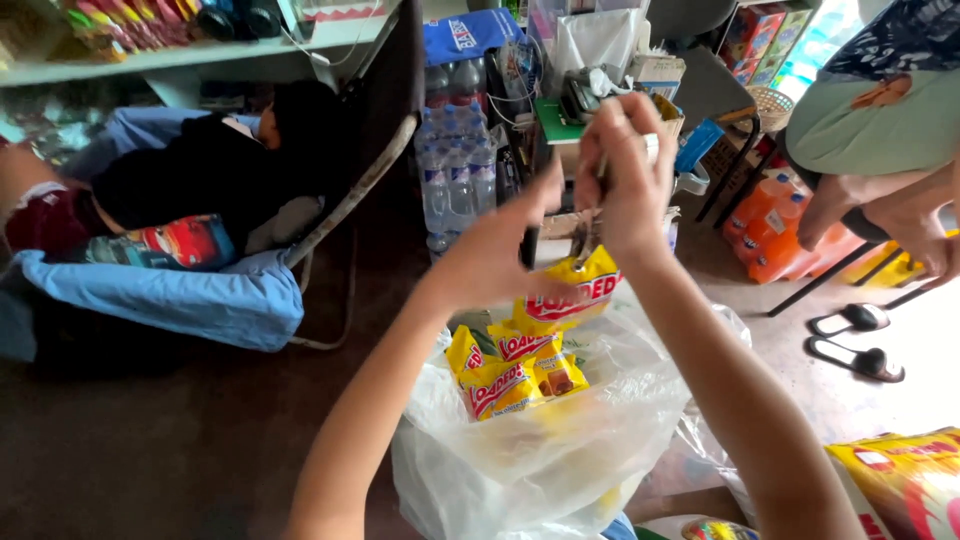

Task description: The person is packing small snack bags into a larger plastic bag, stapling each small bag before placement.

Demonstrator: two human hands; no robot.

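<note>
A strip of yellow snack packets (560, 300) hangs from my raised hands down into a clear plastic bag (540, 460), where more yellow packets (505, 380) lie. My left hand (495, 250) is closed on the top of the strip, thumb pointing up. My right hand (625, 170) is higher and just to the right, fingers curled tight around a small white-tipped object (651, 146) that I cannot identify. The two hands are nearly touching.
A person lies on a folding cot with a blue sheet (200, 295) at left. Packed water bottles (455, 170) stand behind my hands. Orange drink bottles (775, 230), sandals (860, 340) and another seated person (880, 130) are at right. A big yellow package (900, 485) lies bottom right.
</note>
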